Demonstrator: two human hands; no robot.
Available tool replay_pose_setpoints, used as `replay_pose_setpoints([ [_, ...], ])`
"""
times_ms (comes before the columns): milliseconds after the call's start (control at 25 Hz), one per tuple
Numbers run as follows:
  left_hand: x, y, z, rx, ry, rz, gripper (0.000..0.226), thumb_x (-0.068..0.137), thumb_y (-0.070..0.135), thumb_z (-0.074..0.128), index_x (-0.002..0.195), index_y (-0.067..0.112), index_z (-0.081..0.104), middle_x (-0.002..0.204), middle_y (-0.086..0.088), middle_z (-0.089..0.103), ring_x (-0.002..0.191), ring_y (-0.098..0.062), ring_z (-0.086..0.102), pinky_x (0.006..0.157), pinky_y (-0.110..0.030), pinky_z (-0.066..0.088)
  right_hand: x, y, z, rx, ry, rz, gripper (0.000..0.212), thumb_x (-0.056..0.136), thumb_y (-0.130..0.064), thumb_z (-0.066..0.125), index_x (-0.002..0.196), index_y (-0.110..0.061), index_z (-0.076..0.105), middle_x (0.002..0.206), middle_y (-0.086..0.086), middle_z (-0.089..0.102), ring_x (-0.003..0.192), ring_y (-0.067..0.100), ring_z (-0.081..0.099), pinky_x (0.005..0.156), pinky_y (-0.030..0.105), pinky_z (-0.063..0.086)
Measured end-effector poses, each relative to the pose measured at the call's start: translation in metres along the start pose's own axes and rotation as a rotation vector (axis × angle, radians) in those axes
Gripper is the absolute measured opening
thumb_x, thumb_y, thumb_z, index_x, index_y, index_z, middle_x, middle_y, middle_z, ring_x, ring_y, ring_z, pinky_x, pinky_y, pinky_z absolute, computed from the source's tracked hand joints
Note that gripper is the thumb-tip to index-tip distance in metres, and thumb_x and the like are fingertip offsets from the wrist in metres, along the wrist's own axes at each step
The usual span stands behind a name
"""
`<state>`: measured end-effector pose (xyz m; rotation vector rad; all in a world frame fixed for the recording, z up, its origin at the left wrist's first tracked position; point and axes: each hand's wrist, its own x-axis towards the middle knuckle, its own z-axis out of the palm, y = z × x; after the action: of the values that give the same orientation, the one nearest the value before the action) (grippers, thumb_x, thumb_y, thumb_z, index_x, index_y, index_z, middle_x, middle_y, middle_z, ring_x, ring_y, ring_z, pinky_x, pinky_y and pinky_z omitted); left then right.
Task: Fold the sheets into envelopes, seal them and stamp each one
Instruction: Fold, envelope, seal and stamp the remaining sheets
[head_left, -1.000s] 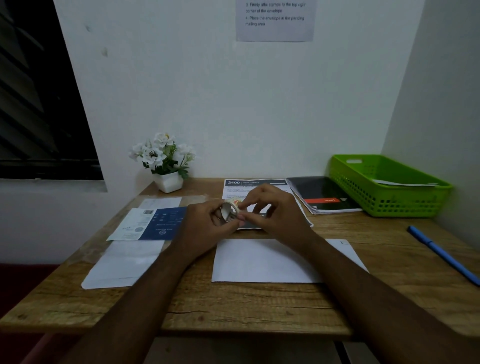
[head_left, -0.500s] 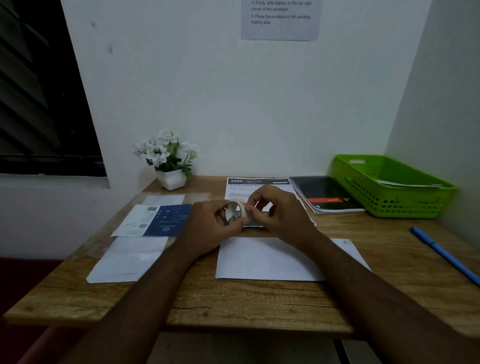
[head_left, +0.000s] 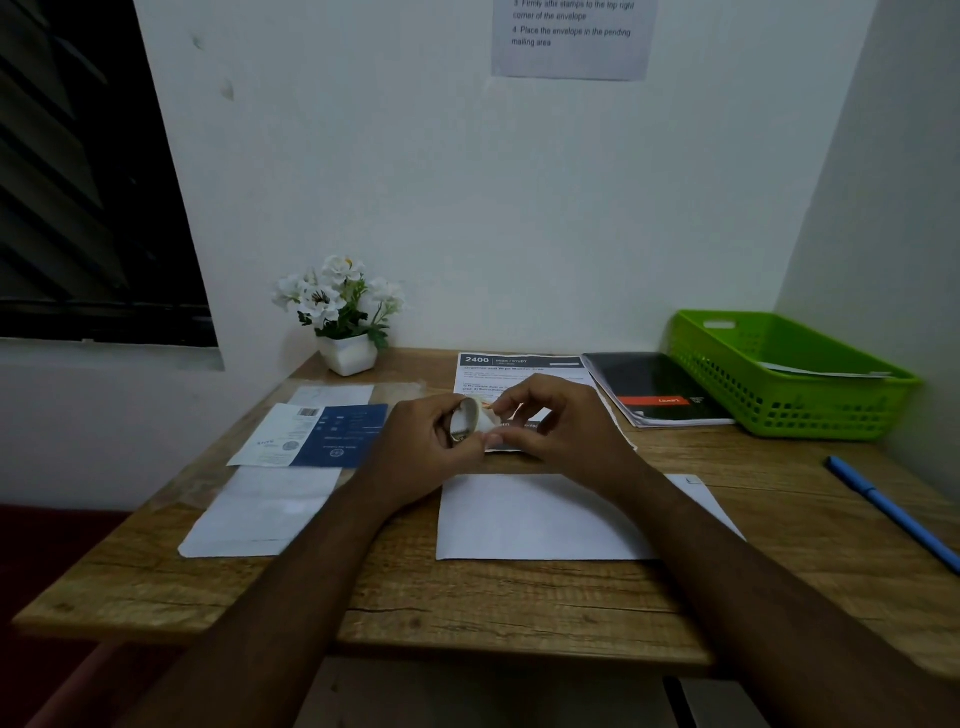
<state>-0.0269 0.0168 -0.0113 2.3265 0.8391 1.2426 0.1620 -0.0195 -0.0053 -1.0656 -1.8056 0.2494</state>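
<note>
My left hand (head_left: 421, 447) grips a small roll of clear tape (head_left: 466, 420) above the middle of the wooden desk (head_left: 498, 608). My right hand (head_left: 561, 426) is right beside the roll, its fingertips pinching at the roll's edge. Below both hands lies a folded white envelope (head_left: 540, 519) flat on the desk. A second white envelope (head_left: 265, 509) lies at the left, and above it a blue and white printed sheet (head_left: 317, 434).
A green plastic basket (head_left: 789, 379) with paper inside stands at the back right, a dark notebook (head_left: 654, 387) beside it. A printed sheet (head_left: 519, 366) lies behind my hands. A white flower pot (head_left: 345, 312) sits at the back left. A blue pen (head_left: 893, 512) lies at the right edge.
Both hands stay at the tape roll. The roll has turned a little in my left hand, and my right fingers keep working at its edge.
</note>
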Motion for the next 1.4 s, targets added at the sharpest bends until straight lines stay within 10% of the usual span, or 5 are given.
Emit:
replay_pose_setpoints([
  [1400,-0.002,-0.003,-0.001,-0.057,-0.21,-0.015,0.031,0.089,0.024,0.063,0.119,0.022,0.055,0.1,0.019,0.059,0.089,0.008,0.054,0.07,-0.005,0.04,0.003,-0.005,-0.011,0.227,-0.136,0.2,0.009,0.092,-0.013,0.061,0.093,-0.009,0.069,0.086,0.008,0.07,0.073,0.019,0.066,0.068,0.027,0.055],
])
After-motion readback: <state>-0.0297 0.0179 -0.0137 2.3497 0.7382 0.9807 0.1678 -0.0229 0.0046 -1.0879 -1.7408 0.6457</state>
